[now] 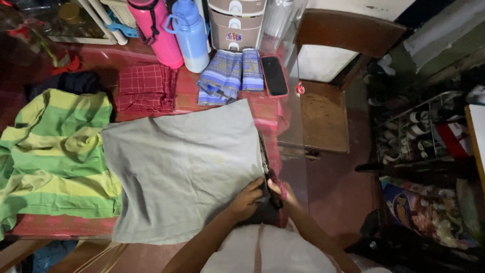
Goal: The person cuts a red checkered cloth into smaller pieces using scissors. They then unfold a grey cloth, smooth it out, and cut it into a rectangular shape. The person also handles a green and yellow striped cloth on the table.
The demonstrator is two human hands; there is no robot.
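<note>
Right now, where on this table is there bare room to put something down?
Little. One strip of red tablecloth shows below the green striped cloth, left of the grey cloth. The back edge is crowded: pink bottle, blue bottle, folded cloths, phone. The wooden chair seat on the right is bare.

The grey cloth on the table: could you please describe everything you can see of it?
The grey cloth is a plain, thin-looking woven piece, roughly square, spread nearly flat with soft wrinkles and a faint pale stain near its middle. It lies on the red-covered table, its left edge overlapping the green striped cloth. At its lower right edge, the left hand rests on it and the right hand meets it beside a dark zipper-like strip.
</note>
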